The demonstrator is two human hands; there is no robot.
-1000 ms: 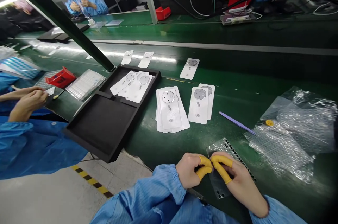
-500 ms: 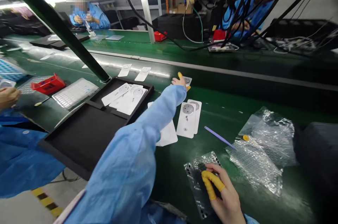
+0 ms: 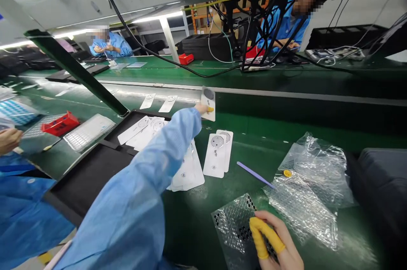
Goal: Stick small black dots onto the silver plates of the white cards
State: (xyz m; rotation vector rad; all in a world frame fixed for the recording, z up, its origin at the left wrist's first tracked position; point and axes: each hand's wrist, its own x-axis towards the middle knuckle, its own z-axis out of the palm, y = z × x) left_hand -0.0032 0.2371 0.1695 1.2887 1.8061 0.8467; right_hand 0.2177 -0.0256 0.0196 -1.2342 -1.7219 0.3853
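My left hand (image 3: 201, 109), at the end of a blue sleeve, grips a white card (image 3: 208, 112) with a grey round disc near its top. The card is tilted up over the far side of the green bench. Two similar white cards (image 3: 214, 168) overlap on the bench nearer to me, beside a fanned pile of cards (image 3: 194, 171) partly hidden by my sleeve. My right hand (image 3: 276, 242) has yellow finger cots, with thumb and fingers pinched together over a clear plastic sheet (image 3: 233, 223) bearing small black dots. What the pinch holds is hidden.
Purple tweezers-like stick (image 3: 255, 174) and crumpled clear plastic bags (image 3: 305, 202) lie to the right, with a yellow finger cot (image 3: 287, 173) on them. A black tray (image 3: 92, 176) with cards stands left, by a green post (image 3: 79, 75). A co-worker's hand (image 3: 9, 139) is far left.
My left hand has closed on the card and raised it; before, its fingers were spread at the card lying low. My head view has tilted up. My right hand stays by the plastic sheet.
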